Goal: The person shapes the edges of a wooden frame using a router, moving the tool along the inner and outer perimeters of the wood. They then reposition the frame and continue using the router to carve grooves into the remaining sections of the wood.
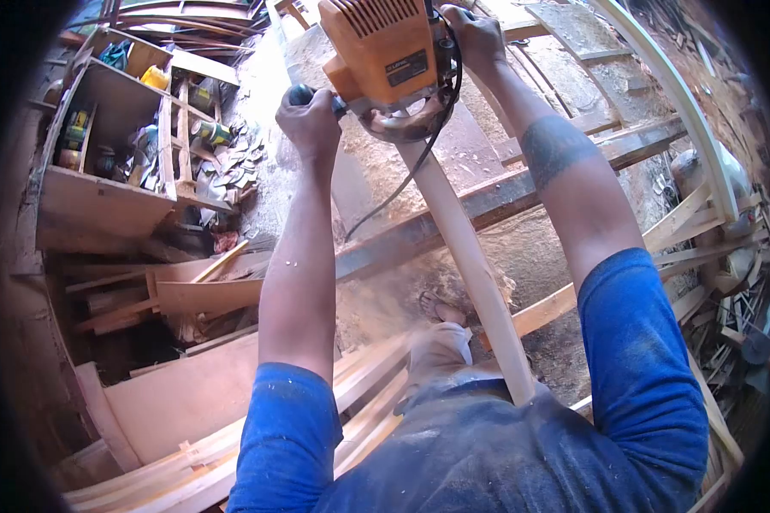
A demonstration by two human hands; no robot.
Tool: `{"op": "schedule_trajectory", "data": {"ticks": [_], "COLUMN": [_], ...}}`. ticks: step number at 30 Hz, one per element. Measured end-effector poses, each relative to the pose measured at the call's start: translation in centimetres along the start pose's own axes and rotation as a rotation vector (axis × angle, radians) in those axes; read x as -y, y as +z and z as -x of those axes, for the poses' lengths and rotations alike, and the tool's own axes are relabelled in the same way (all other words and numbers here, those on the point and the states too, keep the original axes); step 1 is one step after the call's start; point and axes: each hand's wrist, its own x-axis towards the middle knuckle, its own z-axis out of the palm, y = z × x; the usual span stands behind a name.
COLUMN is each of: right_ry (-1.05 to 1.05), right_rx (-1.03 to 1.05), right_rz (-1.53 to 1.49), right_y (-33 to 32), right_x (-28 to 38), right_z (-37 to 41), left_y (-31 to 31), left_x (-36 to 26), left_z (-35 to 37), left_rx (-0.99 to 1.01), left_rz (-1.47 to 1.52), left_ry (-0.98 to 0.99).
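An orange router (383,56) stands at the top of the view, gripped from both sides. My left hand (310,121) is closed around its dark knob handle on the left. On the far right side my right hand (477,41) wraps the other handle, its fingers partly hidden. Under the router's base runs a long pale wooden strip (466,244), its near end against my shirt front. The router bit is hidden from view. A black power cord (419,164) hangs from the router and crosses over the strip.
A dusty metal beam (522,195) crosses beneath the strip. To the left is a wooden box (103,201) with cans and scraps. Long boards (205,466) lie lower left, near my foot (441,308). A curved wooden piece (693,94) rises at right. Sawdust hangs in the air.
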Motion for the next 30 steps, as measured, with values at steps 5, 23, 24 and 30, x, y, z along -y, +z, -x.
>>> {"op": "schedule_trajectory", "data": {"ticks": [5,23,24,30], "right_ry": [0.034,0.234,0.27,0.571], "right_rx": [0.022,0.212,0.225,0.203], "right_rz": [-0.011,0.092,0.034,-0.346], "right_y": [3.3,0.0,0.0,1.0], "right_x": [-1.2,2.3,2.2,1.8], "right_z": [-0.5,-2.2,-2.2,-2.7], "left_y": [0.4,0.0,0.0,0.0], "left_x": [2.0,0.8,0.7,1.1], "left_z": [-2.7,-4.0,-4.0,-4.5], "left_rx": [0.02,0.093,0.096,0.091], "left_rz": [0.024,-0.004,0.0,-0.045], "left_ry": [-0.012,-0.064,-0.064,-0.015]}}
